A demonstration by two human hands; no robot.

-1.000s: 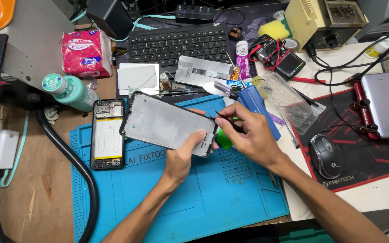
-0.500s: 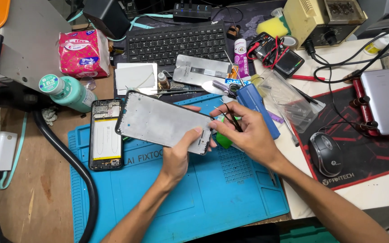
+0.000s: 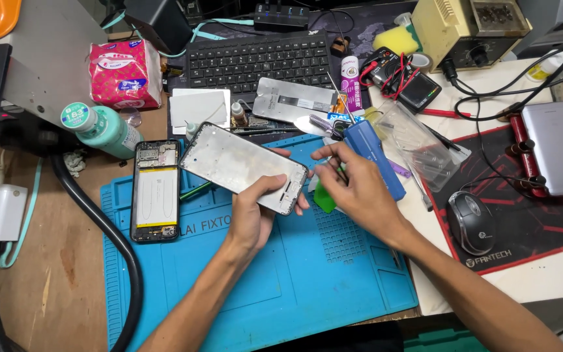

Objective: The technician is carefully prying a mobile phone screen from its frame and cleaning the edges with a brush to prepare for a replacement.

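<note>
fingers of the left hand [image 3: 253,215] are clamped on the lower end of a silvery phone frame [image 3: 242,167], which is held tilted above the blue work mat [image 3: 307,274]. the right hand [image 3: 360,189] is just beside that end, fingers loosely curled with a green plastic pick [image 3: 324,197] under them; whether they grip it i cannot tell. an opened phone [image 3: 155,190] lies flat on the mat's left side. a blue box [image 3: 373,156] sits just behind the right hand.

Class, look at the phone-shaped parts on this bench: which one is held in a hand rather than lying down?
The silver phone frame, gripped by the left hand. The opened black phone lies on the blue mat.
</note>
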